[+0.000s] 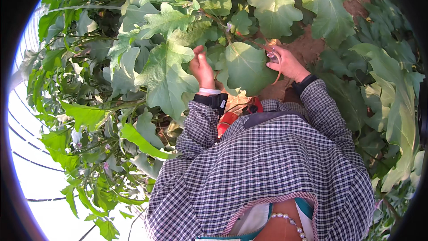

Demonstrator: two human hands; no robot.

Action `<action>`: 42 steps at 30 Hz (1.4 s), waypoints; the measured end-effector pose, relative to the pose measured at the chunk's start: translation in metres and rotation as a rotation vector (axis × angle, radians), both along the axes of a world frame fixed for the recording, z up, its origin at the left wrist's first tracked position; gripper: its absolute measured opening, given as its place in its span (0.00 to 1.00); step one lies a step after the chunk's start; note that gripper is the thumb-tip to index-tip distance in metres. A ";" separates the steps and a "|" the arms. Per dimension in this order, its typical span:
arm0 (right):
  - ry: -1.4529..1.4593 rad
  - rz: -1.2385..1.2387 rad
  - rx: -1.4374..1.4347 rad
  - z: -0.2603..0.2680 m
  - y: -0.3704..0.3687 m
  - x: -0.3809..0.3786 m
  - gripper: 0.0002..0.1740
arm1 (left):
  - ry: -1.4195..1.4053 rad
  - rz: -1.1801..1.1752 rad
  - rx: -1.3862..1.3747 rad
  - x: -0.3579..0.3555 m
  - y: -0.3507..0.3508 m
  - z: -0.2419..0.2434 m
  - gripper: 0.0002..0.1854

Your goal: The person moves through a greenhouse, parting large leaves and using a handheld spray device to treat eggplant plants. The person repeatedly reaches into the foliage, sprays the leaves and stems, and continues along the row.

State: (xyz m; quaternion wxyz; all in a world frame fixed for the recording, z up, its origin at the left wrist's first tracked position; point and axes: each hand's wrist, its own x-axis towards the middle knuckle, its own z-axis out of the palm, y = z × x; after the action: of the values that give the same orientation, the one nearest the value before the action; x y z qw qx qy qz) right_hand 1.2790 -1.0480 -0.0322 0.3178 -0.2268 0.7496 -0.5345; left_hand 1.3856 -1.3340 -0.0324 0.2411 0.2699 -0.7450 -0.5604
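Note:
My right hand (pixel 288 63) is closed around a pinkish loop (pixel 278 68), which looks like a scissors handle; leaves cover part of what it joins. Beside those fingers shows a small purple flower (pixel 271 54) with something dark under it. Between my two hands hangs a broad eggplant leaf (pixel 249 67). My left hand (pixel 202 68) is raised among the foliage, thumb and a finger close together, partly behind a large lobed leaf (pixel 167 77). Whether it pinches anything cannot be made out. A reddish stem (pixel 249 40) runs toward my right hand.
Dense eggplant plants (pixel 97 113) crowd the left, and more leaves (pixel 394 107) stand at the right. Brown soil (pixel 309 45) shows between the rows. Near my waist are a red object (pixel 227 122) and a red-and-black item (pixel 255 104). Curved greenhouse ribs (pixel 36 160) line the far left.

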 end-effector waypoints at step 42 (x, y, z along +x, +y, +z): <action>-0.091 -0.105 0.039 -0.048 0.028 0.083 0.19 | -0.059 -0.648 0.165 -0.191 -0.132 0.081 0.34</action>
State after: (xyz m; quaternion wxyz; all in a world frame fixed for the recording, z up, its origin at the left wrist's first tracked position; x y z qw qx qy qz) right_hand 1.3623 -1.0201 -0.0802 0.3273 -0.1563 0.7556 -0.5454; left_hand 1.1945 -1.4662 0.0488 0.0061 0.0535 -0.7508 -0.6583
